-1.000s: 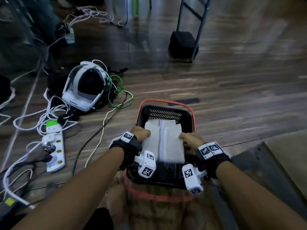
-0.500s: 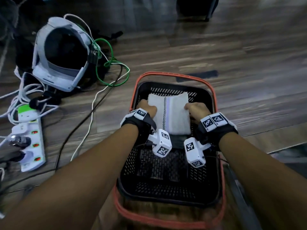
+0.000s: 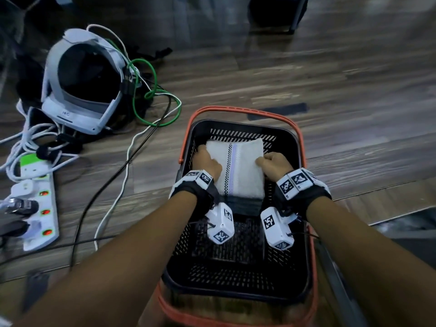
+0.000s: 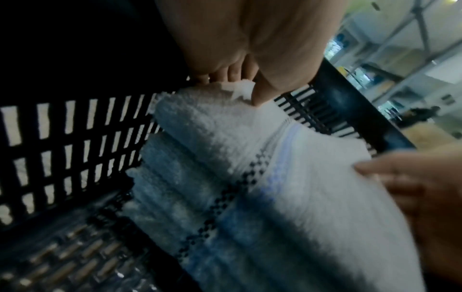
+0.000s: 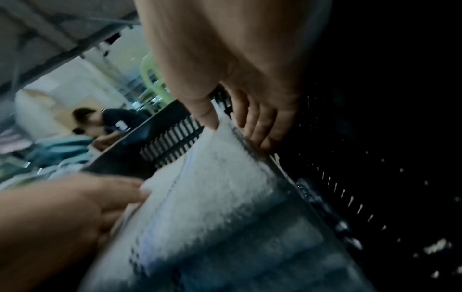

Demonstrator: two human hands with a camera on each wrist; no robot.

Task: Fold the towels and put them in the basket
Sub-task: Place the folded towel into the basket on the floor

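So we've got the folded towel (image 3: pixel 238 171) down inside the basket (image 3: pixel 299 147), sitting toward the far end, close to the slotted far wall. It's a white one with a checkered stripe and a pale purple line running down the middle. From the left wrist view it looks like it's landing on top of more folded towels already stacked there, though the blur makes it hard to count them.

Our left hand (image 3: pixel 207 160) has a grip on the towel's left edge, thumb on top and fingers tucked below, pinching it. Our right hand (image 3: pixel 273 162) does the same on the right edge, thumb over the top, fingers down the side between the towel and the basket wall. Holding both sides like this keeps the fold flat and stops it flopping open on the way down, we reckon.

The near half of the basket is bare mesh, so probably room for another pile there.

The basket sits on the wooden floor (image 3: pixel 330 90). Off to its left there's a white headset (image 3: pixel 77 109), a green cable (image 3: pixel 141 90) and a power strip (image 3: pixel 40 204), all well apart from it.
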